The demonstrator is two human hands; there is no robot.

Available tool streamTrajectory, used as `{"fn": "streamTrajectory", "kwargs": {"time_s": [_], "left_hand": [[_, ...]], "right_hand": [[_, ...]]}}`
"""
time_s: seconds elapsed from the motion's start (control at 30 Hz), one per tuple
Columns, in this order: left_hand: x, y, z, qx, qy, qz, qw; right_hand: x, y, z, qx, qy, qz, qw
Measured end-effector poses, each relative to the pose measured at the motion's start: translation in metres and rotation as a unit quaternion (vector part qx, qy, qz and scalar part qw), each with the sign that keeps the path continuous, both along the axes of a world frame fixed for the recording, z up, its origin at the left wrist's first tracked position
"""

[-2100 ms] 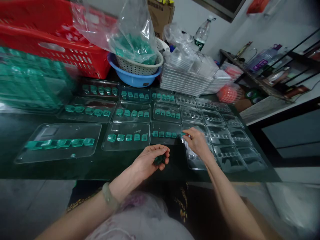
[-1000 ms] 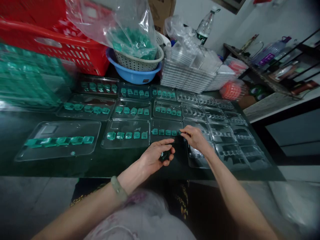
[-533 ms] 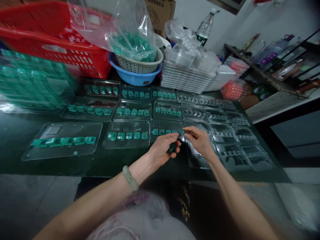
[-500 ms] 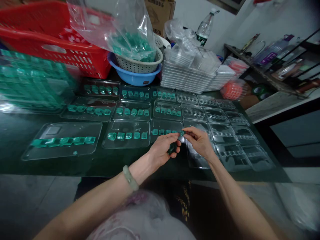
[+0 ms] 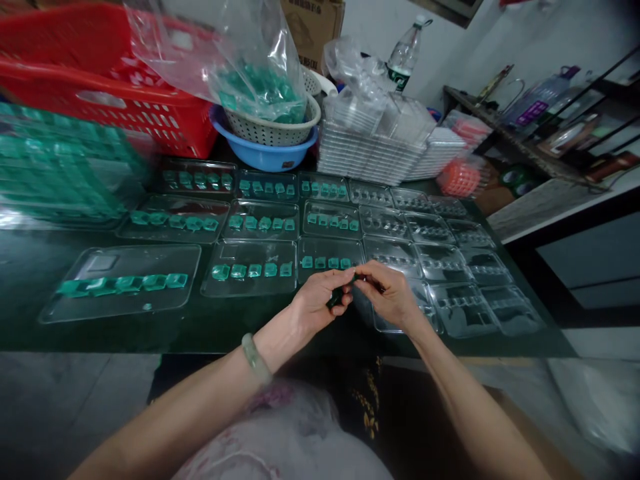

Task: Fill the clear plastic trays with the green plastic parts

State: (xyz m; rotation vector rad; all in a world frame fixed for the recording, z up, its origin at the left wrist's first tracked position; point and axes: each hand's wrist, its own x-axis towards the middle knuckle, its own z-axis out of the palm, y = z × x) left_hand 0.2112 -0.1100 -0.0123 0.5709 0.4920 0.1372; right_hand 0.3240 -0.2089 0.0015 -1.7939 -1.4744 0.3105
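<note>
Green blocks [image 5: 336,297], dark in shadow, are held in my left hand [image 5: 315,297], its fingers curled round them; their number cannot be told. My right hand [image 5: 387,290] pinches a small block [image 5: 358,276] between thumb and finger, its fingertips meeting those of the left. Both hands are at the near right corner of a clear tray [image 5: 330,249], partly covering it; four blocks [image 5: 320,263] are visible there in a row. The neighbouring tray [image 5: 260,251], to the left, carries five. To the right, moulded trays [image 5: 445,267] lie in rows on the dark table [image 5: 225,327]. Behind, a plastic bag [image 5: 275,47] containing green pieces sits in a grey strainer [image 5: 273,133] within a blue basin [image 5: 270,156], beside a red basket [image 5: 135,93]. I wear a bangle [image 5: 256,360] on the left wrist.
</note>
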Motion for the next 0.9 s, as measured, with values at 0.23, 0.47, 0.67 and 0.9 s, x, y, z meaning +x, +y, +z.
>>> {"fn": "streamTrajectory", "kwargs": {"time_s": [0.23,0.47,0.67,0.9], "left_hand": [[0.000,-0.001,0.006,0.113,0.072,0.041,0.990],[-0.024,0.008,0.000,0.041,0.020,-0.008,0.999],[-0.038,0.009,-0.006,0.017,0.015,0.007,1.000],[-0.035,0.010,-0.011,-0.033,0.016,0.008,0.999]], "right_hand": [[0.004,-0.003,-0.009,-0.008,-0.026,-0.027,0.999],[0.043,0.000,-0.018,-0.035,-0.127,-0.065,0.989],[0.046,0.012,-0.027,-0.104,-0.213,-0.035,0.971],[0.039,0.024,-0.013,-0.223,-0.290,-0.006,0.931]]}}
